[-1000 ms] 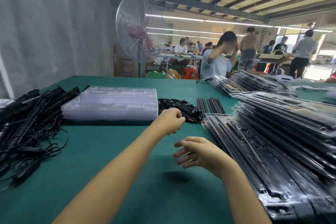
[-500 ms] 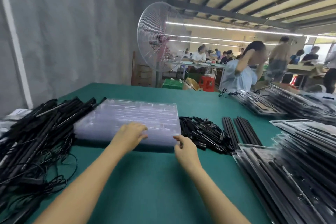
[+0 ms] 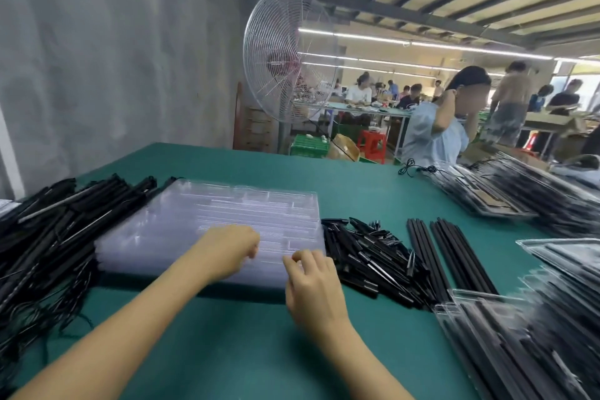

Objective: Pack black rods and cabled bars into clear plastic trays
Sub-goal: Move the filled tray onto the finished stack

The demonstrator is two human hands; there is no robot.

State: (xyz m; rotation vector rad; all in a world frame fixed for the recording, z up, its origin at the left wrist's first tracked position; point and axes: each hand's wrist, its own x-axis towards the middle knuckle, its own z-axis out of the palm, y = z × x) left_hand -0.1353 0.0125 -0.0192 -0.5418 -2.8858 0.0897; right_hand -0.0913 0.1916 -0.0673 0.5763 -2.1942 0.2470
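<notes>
Our green counter point(image 3: 357, 191) keeps every supply within reach: a tangled heap of cabled bars point(image 3: 48, 237) on the left, filled trays point(image 3: 535, 344) on the right. Straight ahead sits the stack of clear trays point(image 3: 207, 221), thin, glossy and ribbed with moulded slots. Matte black rods point(image 3: 454, 256) lie in rows to its right. Our left grip point(image 3: 224, 253) and right grip point(image 3: 311, 286) curl their fingers at the stack's near edge, probably to peel off the top tray. Whether they pinch it, we cannot tell.
</notes>
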